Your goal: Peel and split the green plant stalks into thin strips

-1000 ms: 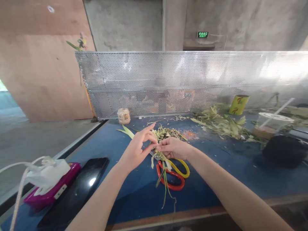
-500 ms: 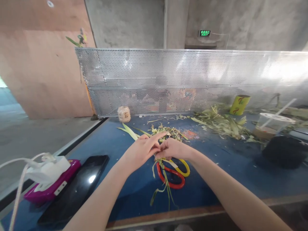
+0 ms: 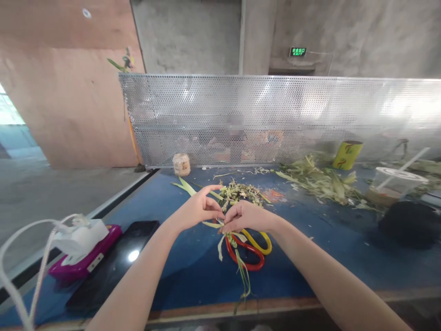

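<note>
My right hand [image 3: 250, 216] pinches a small bundle of green plant stems [image 3: 241, 264], and their thin ends hang towards the table's front edge. Pale strips of leaf stick out at the top of the bundle. Close beside it, my left hand [image 3: 198, 209] has thumb and fingertips brought together at the bundle's top, its index finger stretched out above. What lies between those left fingertips is too small to name. Under the stems and my right hand rests a pair of scissors [image 3: 248, 266] with one red and one yellow handle; the blades are hidden.
Dried seed heads [image 3: 241, 191] lie behind my hands, with long green leaves [image 3: 186, 185] beside them. A husk heap [image 3: 320, 179], yellow tube [image 3: 347, 155] and lidded cup [image 3: 394, 184] stand right. At left are a phone [image 3: 113, 266] and a purple power strip [image 3: 86, 262].
My left fingers have parted a little from the right hand, and the index finger has lifted. More pale strip shows between the hands. The whole view has shifted slightly.
</note>
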`<act>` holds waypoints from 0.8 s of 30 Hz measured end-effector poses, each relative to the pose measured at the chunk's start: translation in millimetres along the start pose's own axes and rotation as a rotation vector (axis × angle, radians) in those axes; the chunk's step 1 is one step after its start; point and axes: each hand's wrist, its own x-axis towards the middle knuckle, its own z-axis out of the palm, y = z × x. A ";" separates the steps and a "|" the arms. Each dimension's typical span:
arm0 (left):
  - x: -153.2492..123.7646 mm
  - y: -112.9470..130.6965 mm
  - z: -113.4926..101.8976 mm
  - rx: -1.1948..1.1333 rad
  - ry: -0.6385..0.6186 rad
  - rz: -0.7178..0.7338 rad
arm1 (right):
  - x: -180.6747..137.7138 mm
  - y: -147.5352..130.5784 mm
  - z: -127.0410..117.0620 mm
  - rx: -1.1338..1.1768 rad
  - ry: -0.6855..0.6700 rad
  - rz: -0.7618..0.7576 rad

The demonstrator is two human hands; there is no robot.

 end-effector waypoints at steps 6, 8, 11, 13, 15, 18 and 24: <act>2.0 -0.6 -6.3 -0.076 -0.042 -0.027 | 3.6 5.7 1.0 0.224 0.031 -0.084; 2.4 -1.7 -6.1 -0.081 -0.030 -0.015 | 4.3 6.7 -0.3 0.288 0.075 -0.080; 2.9 -3.7 -6.4 -0.090 -0.001 0.038 | 5.5 8.2 -3.6 0.323 0.155 -0.090; 3.0 -3.9 -7.0 -0.064 0.049 0.071 | 6.5 8.9 -5.5 0.263 0.220 -0.111; 3.0 -3.2 -7.2 -0.003 0.110 0.088 | 7.3 8.0 -6.6 0.173 0.289 -0.112; 3.3 -3.1 -5.1 0.156 0.219 0.118 | 7.7 4.1 -6.0 0.074 0.372 -0.087; 6.4 -9.0 6.6 0.382 0.384 0.229 | 7.0 0.2 -2.3 -0.081 0.271 -0.100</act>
